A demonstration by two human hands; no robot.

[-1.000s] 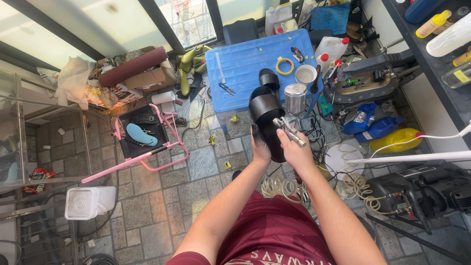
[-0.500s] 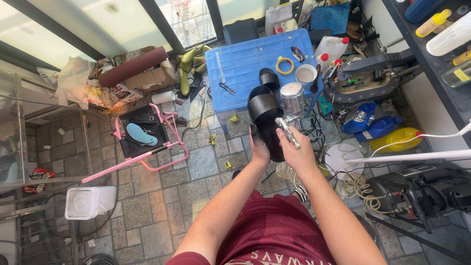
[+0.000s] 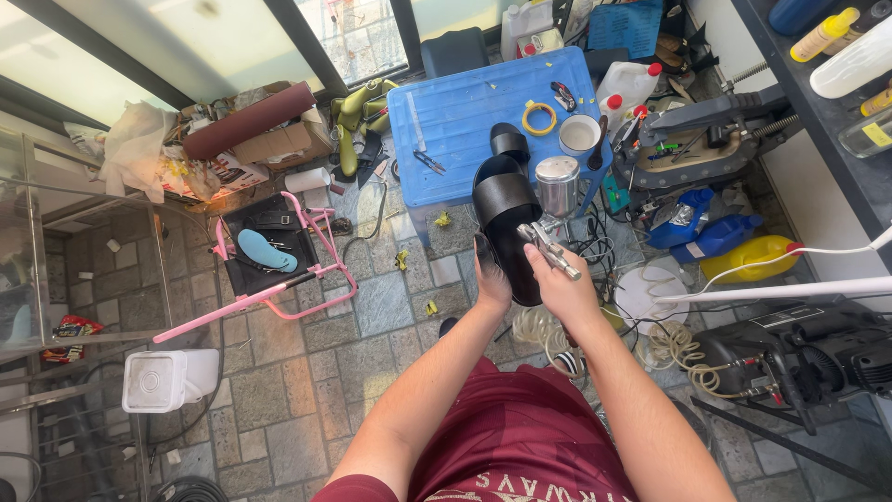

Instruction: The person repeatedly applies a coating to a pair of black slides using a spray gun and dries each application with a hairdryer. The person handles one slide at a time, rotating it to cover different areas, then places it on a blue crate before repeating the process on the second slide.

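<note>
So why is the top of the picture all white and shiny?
Head view: daylight through the window panes washes the top out to white; the stone floor is evenly lit with soft shadows; the black sandal and metal spray gun in the hands look sharp; straight edges bend near the corners.

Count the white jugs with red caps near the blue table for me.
2. One white jug lies at the blue table's right edge; a smaller one stands beyond its far edge. Clutter may hide others.
</note>
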